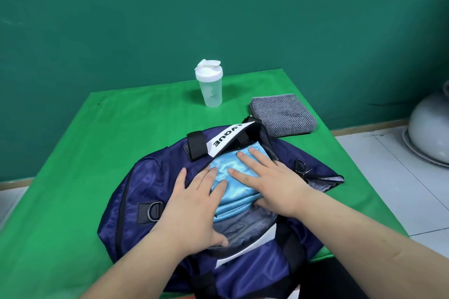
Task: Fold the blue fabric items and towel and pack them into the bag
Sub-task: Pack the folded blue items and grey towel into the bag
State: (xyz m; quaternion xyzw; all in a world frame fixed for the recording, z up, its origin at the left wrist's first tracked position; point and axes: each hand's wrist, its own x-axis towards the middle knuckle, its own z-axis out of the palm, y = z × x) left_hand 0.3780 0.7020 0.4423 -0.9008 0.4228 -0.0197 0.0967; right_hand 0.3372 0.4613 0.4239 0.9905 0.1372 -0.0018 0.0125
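A navy bag [155, 184] lies open on the green table, its mouth facing up. Folded light blue fabric [239, 198] sits inside the opening. My left hand [194, 204] lies flat with straight fingers on the fabric's left side and the bag's edge. My right hand [269, 177] presses flat on the fabric's right part, fingers spread, thumb at the fabric's near edge. A folded grey towel [284, 114] rests on the table behind the bag to the right, apart from both hands.
A clear shaker bottle [210, 84] with a white lid stands at the table's back. The green table [85, 143] ends close on the right, where a tiled floor and a pale round vessel [430, 128] lie. A teal wall stands behind.
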